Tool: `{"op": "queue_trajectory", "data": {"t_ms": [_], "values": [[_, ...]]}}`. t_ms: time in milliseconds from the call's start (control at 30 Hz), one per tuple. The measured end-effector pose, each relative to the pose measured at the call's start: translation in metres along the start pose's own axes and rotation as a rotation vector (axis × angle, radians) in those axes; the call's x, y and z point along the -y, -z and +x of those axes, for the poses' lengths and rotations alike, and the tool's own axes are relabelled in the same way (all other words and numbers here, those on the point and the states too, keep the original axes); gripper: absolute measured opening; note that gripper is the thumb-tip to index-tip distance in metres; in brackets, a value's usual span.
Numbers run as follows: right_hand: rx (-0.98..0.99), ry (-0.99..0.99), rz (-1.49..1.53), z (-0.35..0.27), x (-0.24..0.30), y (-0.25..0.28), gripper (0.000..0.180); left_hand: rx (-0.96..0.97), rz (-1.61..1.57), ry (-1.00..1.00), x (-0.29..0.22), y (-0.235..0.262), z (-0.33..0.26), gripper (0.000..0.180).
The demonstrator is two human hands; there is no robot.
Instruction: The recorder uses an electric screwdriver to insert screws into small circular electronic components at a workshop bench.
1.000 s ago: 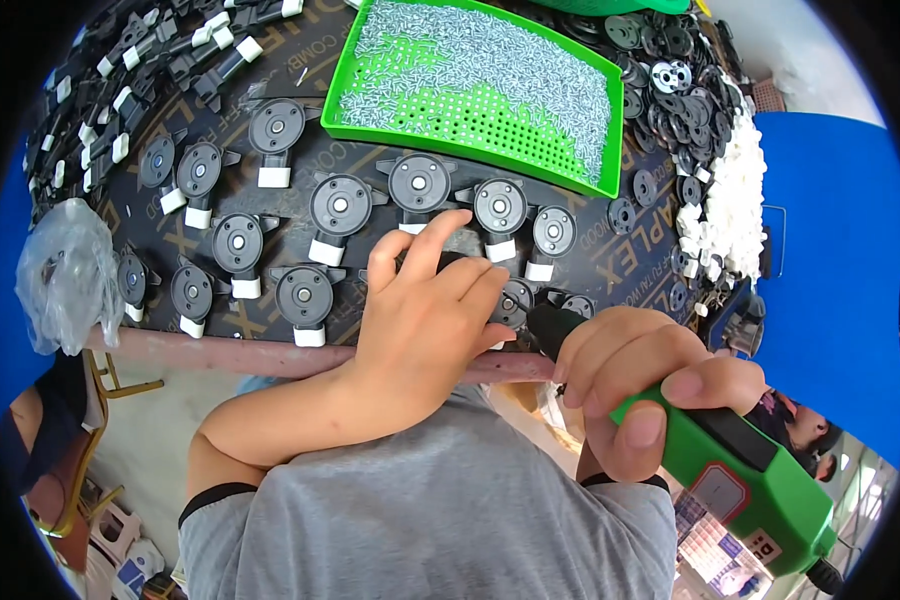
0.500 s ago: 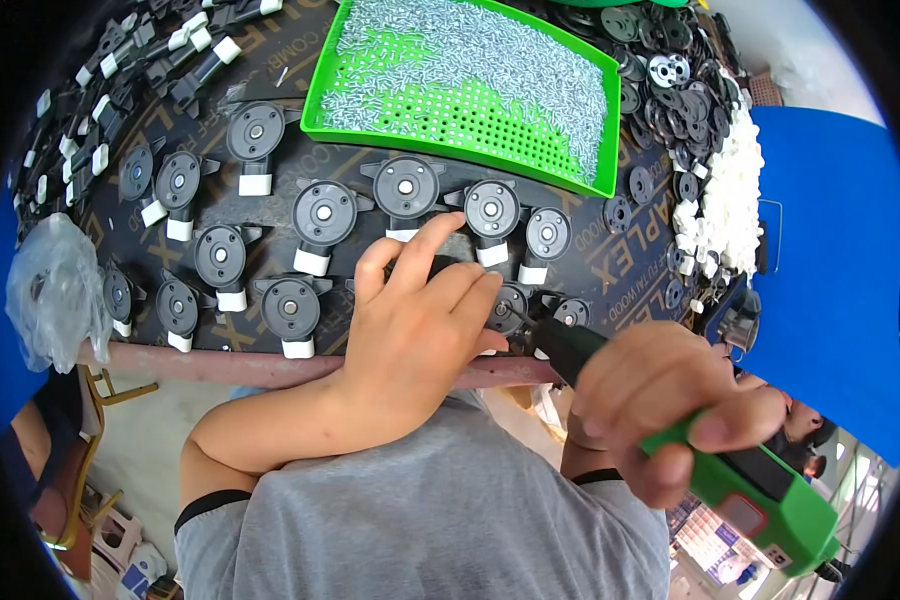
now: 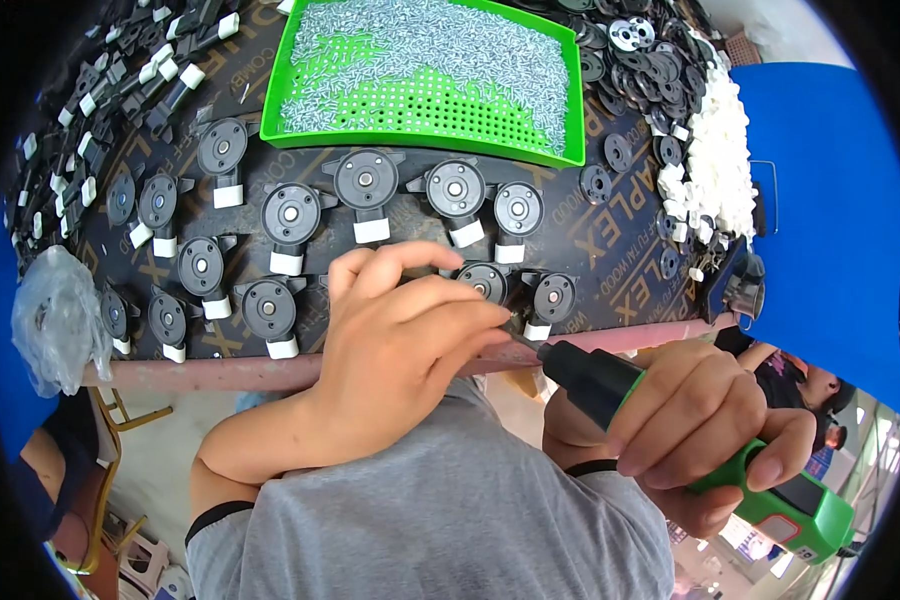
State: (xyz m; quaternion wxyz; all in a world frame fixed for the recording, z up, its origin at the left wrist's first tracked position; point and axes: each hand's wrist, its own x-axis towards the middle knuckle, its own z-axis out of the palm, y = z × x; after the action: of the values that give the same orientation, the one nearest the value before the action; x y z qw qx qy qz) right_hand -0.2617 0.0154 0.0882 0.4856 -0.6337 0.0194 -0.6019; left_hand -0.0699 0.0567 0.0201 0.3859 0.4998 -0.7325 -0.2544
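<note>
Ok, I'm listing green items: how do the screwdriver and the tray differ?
The screwdriver is gripped in the right hand; the tray rests on the table. The screwdriver is long and black-nosed; the tray wide, shallow and perforated. The screwdriver ends in a thin bit; the tray holds silvery screws. Both show bright green.

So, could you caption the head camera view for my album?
Right hand grips a green-and-black power driver pointed toward the left hand, near a green tray of screws.
</note>
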Motion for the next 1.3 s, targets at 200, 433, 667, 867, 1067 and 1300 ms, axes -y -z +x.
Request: {"op": "queue_trajectory", "data": {"t_ms": [200, 433, 667, 867, 1067, 1300], "values": [[0.038, -0.035, -0.182, 0.019, 0.008, 0.022, 0.029, -0.011, 0.324, -0.069, 0.01, 0.047, 0.021, 0.016], [-0.349, -0.133, -0.524, 0.05, -0.008, 0.042, 0.033, 0.034, 0.57, -0.07, 0.06, 0.099, 0.086, 0.021], [-0.366, -0.074, -0.516, 0.044, -0.021, 0.074, 0.028, 0.248, 0.491, 0.016, 0.091, 0.072, 0.119, 0.045], [-0.411, -0.057, -0.508, 0.037, -0.019, 0.087, 0.026, 0.372, 0.264, 0.057, 0.086, 0.046, 0.144, 0.032], [-0.298, -0.065, -0.533, 0.033, -0.024, 0.098, 0.022, 0.494, -0.2, 0.081, 0.069, 0.026, 0.172, 0.027], [-0.266, -0.075, -0.432, 0.027, -0.012, 0.1, 0.033, 0.493, 0.277, 0.127, 0.073, 0.045, 0.173, 0.03]]}}
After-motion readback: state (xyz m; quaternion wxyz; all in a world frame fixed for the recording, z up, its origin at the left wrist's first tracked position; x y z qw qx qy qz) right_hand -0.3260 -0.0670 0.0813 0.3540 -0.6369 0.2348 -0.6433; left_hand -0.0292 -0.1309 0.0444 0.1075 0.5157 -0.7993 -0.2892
